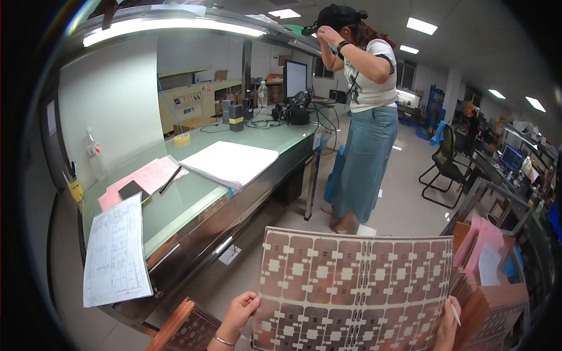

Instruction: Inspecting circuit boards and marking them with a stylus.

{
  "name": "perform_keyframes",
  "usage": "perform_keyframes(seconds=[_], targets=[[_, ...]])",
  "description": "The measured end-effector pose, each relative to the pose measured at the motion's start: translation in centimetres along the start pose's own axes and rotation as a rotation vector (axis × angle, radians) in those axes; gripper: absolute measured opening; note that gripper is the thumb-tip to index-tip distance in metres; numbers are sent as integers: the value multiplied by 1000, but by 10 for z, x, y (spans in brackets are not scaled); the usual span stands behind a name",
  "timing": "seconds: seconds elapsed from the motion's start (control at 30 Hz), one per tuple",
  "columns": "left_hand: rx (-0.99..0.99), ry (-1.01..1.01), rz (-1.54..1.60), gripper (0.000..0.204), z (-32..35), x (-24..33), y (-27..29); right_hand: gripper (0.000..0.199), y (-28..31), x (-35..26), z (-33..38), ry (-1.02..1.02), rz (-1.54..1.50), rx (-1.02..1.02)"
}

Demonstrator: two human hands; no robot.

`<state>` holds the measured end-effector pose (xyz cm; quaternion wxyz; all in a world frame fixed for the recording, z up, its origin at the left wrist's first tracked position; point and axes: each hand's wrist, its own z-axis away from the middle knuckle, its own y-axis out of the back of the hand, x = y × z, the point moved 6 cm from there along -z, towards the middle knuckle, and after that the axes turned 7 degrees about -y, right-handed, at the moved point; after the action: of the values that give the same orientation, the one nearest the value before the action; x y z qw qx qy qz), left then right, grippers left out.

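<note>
A large copper-coloured circuit board panel (357,292) with pale rectangular patches is held up before me, its lower edge cut off by the picture. My left hand (240,311) pinches its left edge, thumb and fingers closed; a bracelet circles that wrist. On the opposite edge, my right hand (448,322) grips the panel. A thin white pen-like stick (455,315) also sits in the right hand's fingers. Left of my left hand stands a stack of similar panels (186,324), and another panel stack (489,310) stands beyond my right hand.
At left, a glass-topped table (205,202) bears a paper stack (231,162), pink sheets (146,178), a phone (133,191) and a pen (170,179). A printed sheet (117,257) overhangs its edge. Another person (372,88) stands beyond the panel, hands raised. A chair (448,167) is farther right.
</note>
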<state>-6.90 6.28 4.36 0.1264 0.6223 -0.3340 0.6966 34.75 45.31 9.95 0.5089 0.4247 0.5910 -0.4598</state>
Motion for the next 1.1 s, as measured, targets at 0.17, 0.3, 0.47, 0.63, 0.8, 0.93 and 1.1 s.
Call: perform_keyframes(seconds=[0.17,0.3,0.47,0.63,0.8,0.93,1.1], targets=[[-14,40,0,9,2,-1,0,23,-10,-9,8,-75,2,-9],[47,138,249,10,0,2,-9,19,-5,-6,-1,-91,6,17],[-50,9,29,11,-13,45,-23,26,-8,-24,-6,41,-7,-30],[-71,-420,-130,11,-10,113,-46,24,-8,-82,-26,315,-149,-82],[-314,-749,-557,22,-36,129,-66,26,-45,-83,-63,187,-88,-333],[-263,-999,-845,16,-43,126,-94,27,-124,-65,-64,-15,-96,-606],[-234,-888,-772,19,-40,116,-87,29,-220,-38,-47,-211,-150,-874]])
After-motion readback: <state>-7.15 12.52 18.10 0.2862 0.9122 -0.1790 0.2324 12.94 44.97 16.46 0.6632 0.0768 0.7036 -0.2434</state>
